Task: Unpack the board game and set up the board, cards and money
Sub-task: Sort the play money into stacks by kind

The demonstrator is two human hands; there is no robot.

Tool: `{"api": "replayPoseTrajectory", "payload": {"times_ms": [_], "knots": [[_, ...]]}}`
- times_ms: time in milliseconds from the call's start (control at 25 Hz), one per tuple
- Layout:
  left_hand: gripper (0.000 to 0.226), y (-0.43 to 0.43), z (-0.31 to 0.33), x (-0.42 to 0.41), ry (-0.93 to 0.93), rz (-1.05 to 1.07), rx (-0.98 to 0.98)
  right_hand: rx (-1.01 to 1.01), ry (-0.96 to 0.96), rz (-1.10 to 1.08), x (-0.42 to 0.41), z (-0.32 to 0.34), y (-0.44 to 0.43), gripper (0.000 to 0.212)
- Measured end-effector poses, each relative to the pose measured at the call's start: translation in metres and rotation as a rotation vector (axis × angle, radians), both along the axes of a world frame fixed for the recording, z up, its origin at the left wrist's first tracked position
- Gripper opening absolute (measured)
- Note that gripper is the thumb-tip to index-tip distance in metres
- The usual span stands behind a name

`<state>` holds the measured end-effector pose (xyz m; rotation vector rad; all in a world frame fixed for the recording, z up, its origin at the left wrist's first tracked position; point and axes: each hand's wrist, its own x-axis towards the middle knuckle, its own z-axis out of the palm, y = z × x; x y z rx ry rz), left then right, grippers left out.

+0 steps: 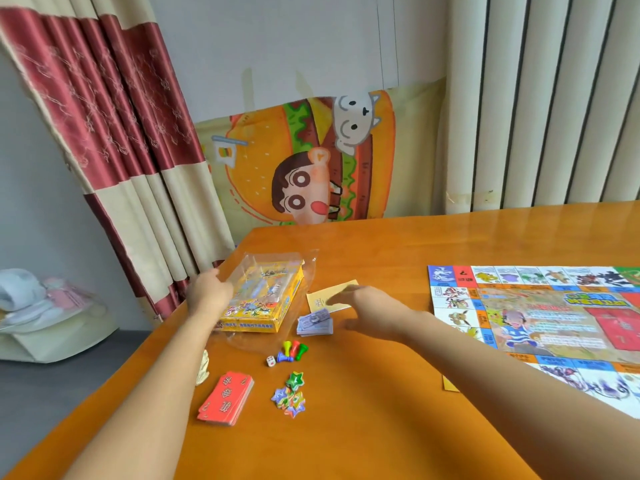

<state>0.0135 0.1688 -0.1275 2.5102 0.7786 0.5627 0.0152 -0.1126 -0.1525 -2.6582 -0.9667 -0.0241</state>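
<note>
Found the board (519, 320) spread flat at 3 o'clock on the bench (381, 427). Noted the money stack (314, 324) just beside the yellow box (263, 299), at the box's 4 o'clock, long axis running roughly 9 to 3. Saw the right hand (367, 311) stretched low over a pale yellow sheet (329, 294), fingers (349, 294) apart and straight, clamped on nothing. Placed the money at about 8 o'clock of those fingertips, near but not touching. Saw the left hand (207, 292) against the box's 9 o'clock edge, at the clear wrapper (311, 268); could not tell whether its fingers gripped. Judged the right hand nearer the money, the red cards (227, 400) at 6 o'clock untouched.
</note>
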Motion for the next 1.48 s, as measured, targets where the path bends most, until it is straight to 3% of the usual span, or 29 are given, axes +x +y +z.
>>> {"api": "replayPoseTrajectory", "payload": {"times_ms": [80, 160, 240, 400, 520, 720, 920, 1040, 1200, 1320, 1480], "knots": [[0.024, -0.023, 0.002, -0.013, -0.101, -0.171, 0.069, -0.052, 0.010, 0.069, 0.007, -0.001, 0.027, 0.056], [0.020, -0.048, -0.005, -0.031, -0.049, -0.357, 0.215, -0.099, 0.048, 0.090, 0.011, -0.002, 0.048, 0.065], [0.023, -0.058, -0.016, -0.047, 0.020, -0.406, 0.324, -0.159, 0.089, 0.116, 0.012, -0.006, 0.061, 0.068], [0.035, -0.055, -0.032, -0.062, 0.070, -0.406, 0.330, -0.220, 0.104, 0.151, 0.004, -0.022, 0.070, 0.043], [0.038, -0.058, -0.028, -0.067, 0.020, -0.431, 0.401, -0.287, 0.024, 0.109, 0.003, -0.024, 0.069, 0.037], [0.033, -0.078, -0.020, -0.083, -0.062, -0.555, 0.349, -0.264, 0.049, 0.093, -0.011, -0.023, 0.050, 0.035], [0.026, -0.123, -0.038, -0.128, -0.120, -0.903, 0.160, -0.124, 0.130, 0.095, -0.047, -0.034, 0.004, 0.043], [0.030, -0.144, -0.055, -0.160, -0.165, -0.867, 0.033, -0.123, 0.129, 0.071, -0.077, -0.038, -0.025, 0.051], [0.052, -0.162, -0.078, -0.205, -0.209, -0.807, -0.020, -0.062, 0.102, 0.109, -0.131, -0.049, -0.064, 0.059], [0.046, -0.168, -0.088, -0.220, -0.154, -0.766, -0.015, -0.030, 0.087, 0.133, -0.171, -0.052, -0.082, 0.074], [0.033, -0.181, -0.091, -0.245, -0.133, -0.841, 0.103, 0.032, 0.072, 0.205, -0.225, -0.050, -0.102, 0.073]]}}
